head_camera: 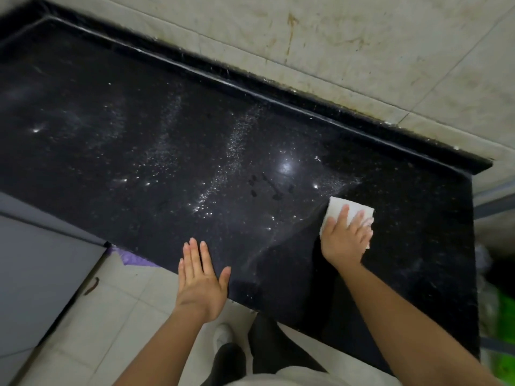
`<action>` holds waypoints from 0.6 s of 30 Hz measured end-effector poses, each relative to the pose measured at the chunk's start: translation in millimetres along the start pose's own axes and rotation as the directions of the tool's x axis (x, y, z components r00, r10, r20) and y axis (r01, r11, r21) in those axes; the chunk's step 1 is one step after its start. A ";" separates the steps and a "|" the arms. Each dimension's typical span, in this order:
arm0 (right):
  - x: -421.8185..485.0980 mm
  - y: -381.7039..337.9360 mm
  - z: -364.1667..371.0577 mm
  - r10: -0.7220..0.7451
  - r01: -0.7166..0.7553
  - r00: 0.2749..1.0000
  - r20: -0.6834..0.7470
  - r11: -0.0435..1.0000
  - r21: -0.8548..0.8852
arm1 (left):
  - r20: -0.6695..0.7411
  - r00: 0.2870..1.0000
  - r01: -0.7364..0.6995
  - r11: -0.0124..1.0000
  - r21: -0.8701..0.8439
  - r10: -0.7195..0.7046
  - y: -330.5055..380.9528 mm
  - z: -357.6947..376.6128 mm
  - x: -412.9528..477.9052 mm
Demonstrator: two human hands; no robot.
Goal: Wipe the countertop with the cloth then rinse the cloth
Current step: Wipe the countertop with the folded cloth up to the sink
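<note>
A black speckled countertop (167,129) fills most of the head view, streaked with wet droplets and a bright light reflection. A folded white cloth (338,206) lies flat on it toward the right. My right hand (345,238) presses down on the cloth with fingers spread over it. A darker, streak-free band runs from the cloth toward the front edge. My left hand (199,277) rests flat and empty near the counter's front edge, fingers together and thumb out.
A stained tiled wall (362,51) rises behind the raised black back lip (250,90). The counter ends at the right edge (473,246), with green and white items (504,316) beyond. Pale floor tiles (111,316) and a grey cabinet (36,274) lie below left.
</note>
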State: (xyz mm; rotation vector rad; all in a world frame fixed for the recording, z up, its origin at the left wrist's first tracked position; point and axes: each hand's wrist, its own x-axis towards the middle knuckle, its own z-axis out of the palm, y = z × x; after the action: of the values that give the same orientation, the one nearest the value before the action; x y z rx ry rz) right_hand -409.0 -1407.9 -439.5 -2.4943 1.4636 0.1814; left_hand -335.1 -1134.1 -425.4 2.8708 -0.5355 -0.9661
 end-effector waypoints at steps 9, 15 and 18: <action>-84.0 -37.7 21.9 -0.777 0.816 0.567 0.273 0.576 -0.052 | -0.024 1.000 -0.014 1.000 -0.027 0.014 -0.3 0.6 -1.5; -9.0 46.0 -0.7 -0.677 0.714 0.699 0.231 0.642 -0.279 | -0.062 0.998 -0.013 0.999 -0.044 0.011 -2.3 5.5 0.5; -6.8 46.3 -9.0 -0.244 0.277 0.952 0.186 0.944 -0.181 | -0.080 0.997 -0.019 0.998 -0.056 0.015 -3.6 8.2 0.2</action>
State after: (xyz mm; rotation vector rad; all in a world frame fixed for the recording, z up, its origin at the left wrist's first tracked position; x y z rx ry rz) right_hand -452.9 -1426.3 -436.0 -2.7313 1.0855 0.4950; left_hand -338.7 -1130.4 -432.7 2.8359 -0.5167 -0.8469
